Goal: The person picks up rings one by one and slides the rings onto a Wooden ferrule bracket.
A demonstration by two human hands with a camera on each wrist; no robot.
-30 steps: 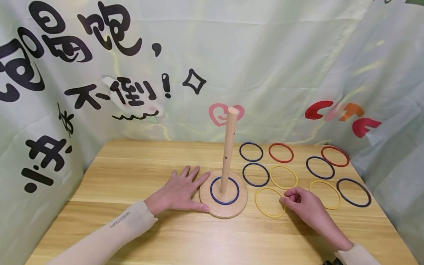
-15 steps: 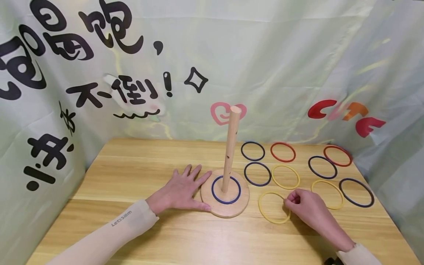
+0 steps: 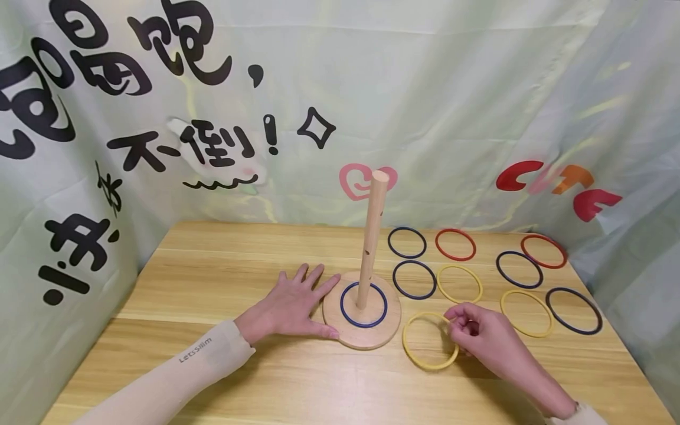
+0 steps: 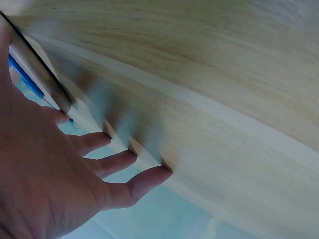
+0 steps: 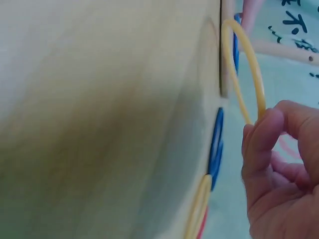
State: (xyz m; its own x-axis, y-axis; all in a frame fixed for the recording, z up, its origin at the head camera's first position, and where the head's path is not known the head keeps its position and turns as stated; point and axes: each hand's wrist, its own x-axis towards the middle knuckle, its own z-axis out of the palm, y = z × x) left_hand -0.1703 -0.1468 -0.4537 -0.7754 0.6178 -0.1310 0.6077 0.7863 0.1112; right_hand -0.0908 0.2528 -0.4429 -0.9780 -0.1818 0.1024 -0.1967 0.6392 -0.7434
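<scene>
My left hand (image 3: 289,307) lies spread on the table, its thumb and index finger touching the round wooden base (image 3: 366,340). From this base rises an upright wooden pole (image 3: 373,236), and a blue ring (image 3: 363,326) lies around the pole's foot. To the right of the base, my right hand (image 3: 491,333) pinches a yellow ring (image 5: 256,69) between thumb and fingers at its right side. In the right wrist view that ring stands tilted, off the tabletop. The left wrist view shows the left hand's (image 4: 60,164) fingers stretched out beside the base's edge.
Behind the right hand lie two blue rings, one a front blue ring (image 3: 414,298), a red ring (image 3: 455,260) and a yellow ring (image 3: 458,265). Further right are another red ring (image 3: 555,267), a yellow ring (image 3: 526,291) and two more blue rings. A printed curtain (image 3: 425,88) encloses the table (image 3: 239,378).
The yellow ring has come up off the table in my right hand's pinch, tilting and shifting slightly left toward the base. My left hand has stayed put.
</scene>
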